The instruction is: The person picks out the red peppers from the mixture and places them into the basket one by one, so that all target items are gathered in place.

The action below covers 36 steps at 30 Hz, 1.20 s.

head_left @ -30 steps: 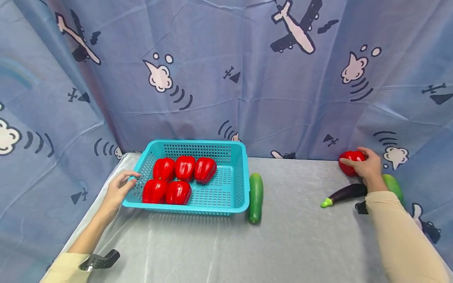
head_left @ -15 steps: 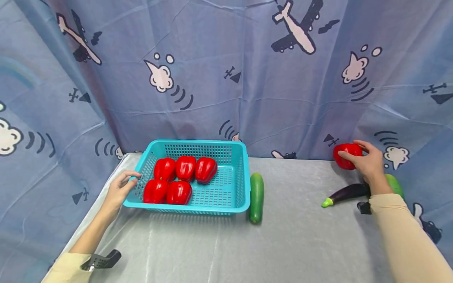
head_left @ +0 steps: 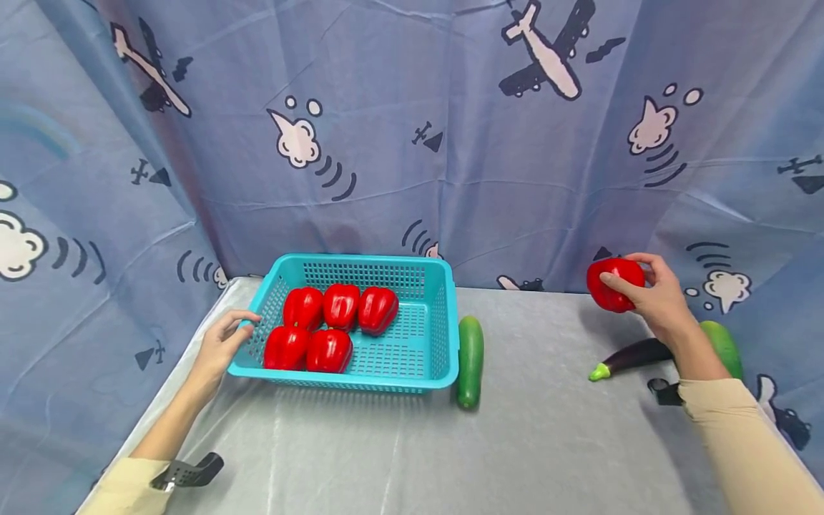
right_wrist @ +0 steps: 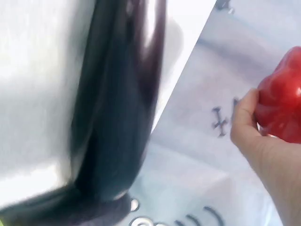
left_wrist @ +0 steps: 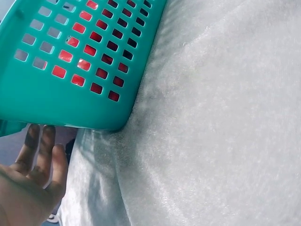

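Note:
In the head view my right hand (head_left: 659, 297) grips a red bell pepper (head_left: 614, 285), thumb on its near side, held above the grey cloth at the far right. The right wrist view shows the same pepper (right_wrist: 284, 101) at its right edge, partly cut off. My left hand (head_left: 219, 347) touches the left rim of a turquoise plastic basket (head_left: 393, 386), its fingers loosely extended. From the left wrist, the fingers (left_wrist: 44, 155) reach up to the basket's edge. Several red bell peppers (head_left: 330, 350) lie in the basket's left and middle part.
A green cucumber (head_left: 471, 361) lies along the basket's right side. Below my right forearm are a dark purple eggplant (head_left: 637, 355) and a larger green vegetable (head_left: 722, 347), partly hidden. A blue patterned curtain (head_left: 386, 143) closes off the back and sides.
My right hand has lifted the red bell pepper off the cloth and carried it to the left. The left hand and the basket have stayed in place.

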### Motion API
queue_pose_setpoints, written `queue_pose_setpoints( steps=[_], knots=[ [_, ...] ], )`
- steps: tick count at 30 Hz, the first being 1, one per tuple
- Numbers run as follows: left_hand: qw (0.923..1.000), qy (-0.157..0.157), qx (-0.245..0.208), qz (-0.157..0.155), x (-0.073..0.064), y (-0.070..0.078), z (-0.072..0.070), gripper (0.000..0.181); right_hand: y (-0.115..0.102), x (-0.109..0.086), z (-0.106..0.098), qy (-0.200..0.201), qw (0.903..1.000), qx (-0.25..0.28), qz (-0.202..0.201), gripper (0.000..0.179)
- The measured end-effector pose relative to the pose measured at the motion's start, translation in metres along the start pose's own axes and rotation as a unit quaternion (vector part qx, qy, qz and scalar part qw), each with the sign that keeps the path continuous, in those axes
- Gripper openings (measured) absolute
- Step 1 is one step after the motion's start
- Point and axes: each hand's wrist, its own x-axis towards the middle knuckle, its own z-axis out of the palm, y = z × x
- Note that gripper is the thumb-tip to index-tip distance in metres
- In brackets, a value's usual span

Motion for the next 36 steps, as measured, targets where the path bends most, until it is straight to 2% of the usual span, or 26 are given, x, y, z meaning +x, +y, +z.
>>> queue_pose_setpoints(
  steps=[5,11,15,20,25,32,36],
  knots=[
    [1.0000,-0.006,0.002,-0.002,0.002,0.003,0.001,0.020,-0.009,-0.017,0.009,-0.044,0.9990,0.009,-0.001,0.066],
    [0.9998,-0.014,0.004,0.016,0.001,0.005,0.000,0.019,-0.017,-0.033,0.021,-0.089,0.9953,0.036,-0.008,0.063],
    [0.9997,-0.010,0.007,0.020,-0.002,0.004,-0.002,0.019,-0.025,-0.043,0.031,-0.097,0.9940,0.050,-0.011,0.061],
    [0.9999,-0.004,0.014,0.005,-0.005,0.003,-0.004,0.021,-0.038,-0.055,0.043,-0.108,0.9901,0.088,-0.016,0.056],
    [0.9999,-0.003,0.015,-0.007,-0.007,0.003,-0.004,0.023,-0.046,-0.064,0.056,-0.139,0.9834,0.115,-0.015,0.048],
    [0.9999,-0.005,0.015,-0.007,-0.005,0.003,-0.002,0.023,-0.053,-0.076,0.076,-0.149,0.9795,0.136,0.009,0.055],
    [0.9999,0.001,0.008,-0.008,-0.003,0.003,0.000,0.023,-0.059,-0.080,0.087,-0.161,0.9761,0.146,0.005,0.051]
  ],
)
